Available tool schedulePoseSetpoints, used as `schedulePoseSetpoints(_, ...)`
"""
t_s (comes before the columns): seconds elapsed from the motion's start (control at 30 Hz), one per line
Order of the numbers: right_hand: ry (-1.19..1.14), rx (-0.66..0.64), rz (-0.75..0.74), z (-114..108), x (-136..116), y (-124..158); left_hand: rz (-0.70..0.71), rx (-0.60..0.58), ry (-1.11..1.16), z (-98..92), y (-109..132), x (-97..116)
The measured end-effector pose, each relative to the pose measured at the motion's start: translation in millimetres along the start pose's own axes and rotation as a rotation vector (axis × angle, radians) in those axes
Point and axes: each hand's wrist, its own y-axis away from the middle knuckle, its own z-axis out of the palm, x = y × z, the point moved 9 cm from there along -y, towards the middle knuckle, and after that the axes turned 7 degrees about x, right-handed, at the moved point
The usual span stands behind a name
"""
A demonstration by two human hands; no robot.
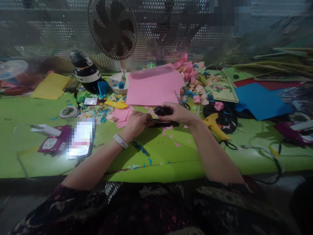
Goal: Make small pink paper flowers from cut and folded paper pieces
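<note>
Both hands meet at the middle of the green table (171,156). My right hand (177,112) is curled over a small black tool (161,117), gripping its top and side. My left hand (135,124), with a white band on the wrist, is closed against the tool's left end; what its fingers pinch is hidden. Small pink paper pieces (122,116) lie just left of the hands, and pink scraps (171,135) are scattered below them. A large pink sheet (154,85) lies right behind the hands.
A desk fan (113,32) stands at the back by a black bottle (85,71). A yellow glue gun (215,125), scissors (181,101), folded paper flowers (195,81), a blue sheet (259,99), a yellow sheet (50,86), a tape roll (69,112) and a lit phone (80,138) surround the work spot.
</note>
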Motion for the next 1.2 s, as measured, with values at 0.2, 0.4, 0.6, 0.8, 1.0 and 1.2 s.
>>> schedulePoseSetpoints(0.2, 0.008, 0.006, -0.008, -0.3, -1.7, 0.3, 0.003, -0.004, 0.000, -1.0, -0.9, -0.5)
schedulePoseSetpoints(0.4, 0.078, 0.009, -0.015, 3.2, -1.6, -1.6, -0.010, -0.006, 0.001, 0.9, -0.5, 0.6)
schedulePoseSetpoints(0.6, 0.289, 0.025, -0.003, 8.4, 2.7, -3.8, -0.047, -0.112, 0.188, -25.0, -6.5, -14.4)
schedulePoseSetpoints(0.8, 0.465, -0.018, -0.072, 20.1, 2.9, -8.0, -0.348, -0.135, -0.060, -63.9, -6.8, -83.8)
schedulePoseSetpoints(1.0, 0.493, -0.003, -0.046, 20.2, 5.6, -7.6, -0.455, -0.104, -0.142, -50.8, -0.4, -98.7)
schedulePoseSetpoints(1.2, 0.514, 0.004, -0.051, 21.6, 4.7, -7.9, -0.543, -0.124, -0.107, -38.7, 5.4, -95.1)
